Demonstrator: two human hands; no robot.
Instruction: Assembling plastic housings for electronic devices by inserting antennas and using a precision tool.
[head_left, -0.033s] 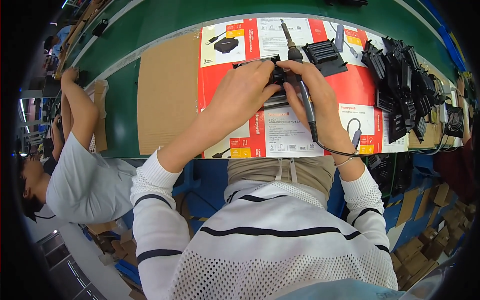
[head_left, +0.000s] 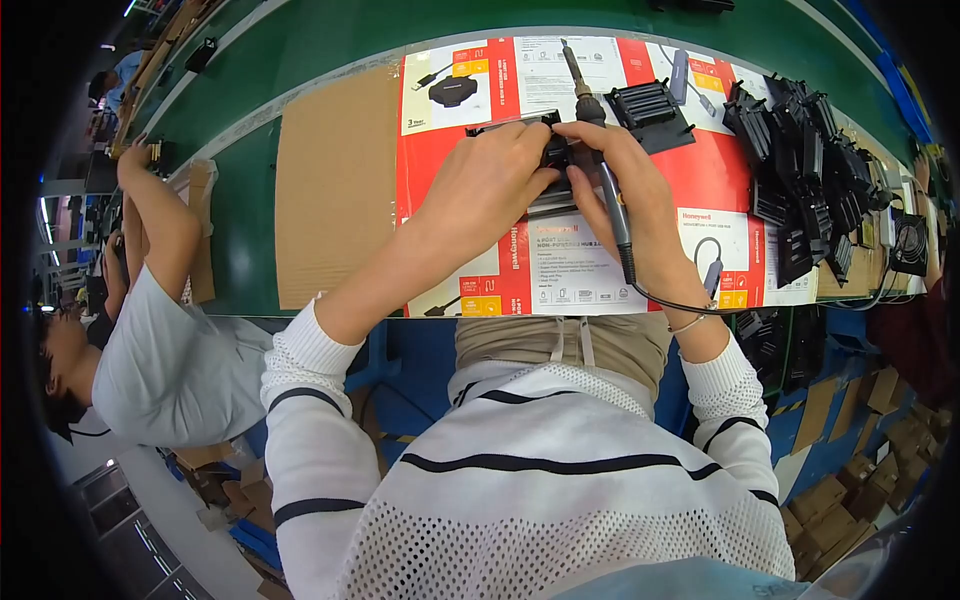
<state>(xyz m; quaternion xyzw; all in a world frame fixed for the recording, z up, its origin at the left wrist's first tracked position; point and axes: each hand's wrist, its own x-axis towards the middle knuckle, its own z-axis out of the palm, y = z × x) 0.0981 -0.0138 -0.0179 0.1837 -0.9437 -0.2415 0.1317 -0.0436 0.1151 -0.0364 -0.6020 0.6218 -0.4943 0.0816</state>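
Note:
My left hand [head_left: 495, 172] is closed on the left side of a black plastic part [head_left: 553, 205], with thumb and fingertips against it. My right hand [head_left: 640, 190] meets it from the other side, fingertips at the part's top. A soldering iron [head_left: 615, 210] runs between the thumb and fingers of the right hand, its metal tip pointing away from me and its cord trailing over the wrist. The hands hide much of the part's middle. Just beyond the right hand lies another black ribbed plastic part [head_left: 650, 105].
A heap of black plastic parts [head_left: 800, 170] lies at the right. Printed red and white cardboard [head_left: 705, 165] and plain brown cardboard [head_left: 335, 190] cover the green bench [head_left: 240, 190]. A co-worker [head_left: 175, 350] sits at the left. Cartons [head_left: 830, 510] lie at the lower right.
The co-worker's hand at the left has shifted slightly. My own hands, the part and the soldering iron stay practically where they were.

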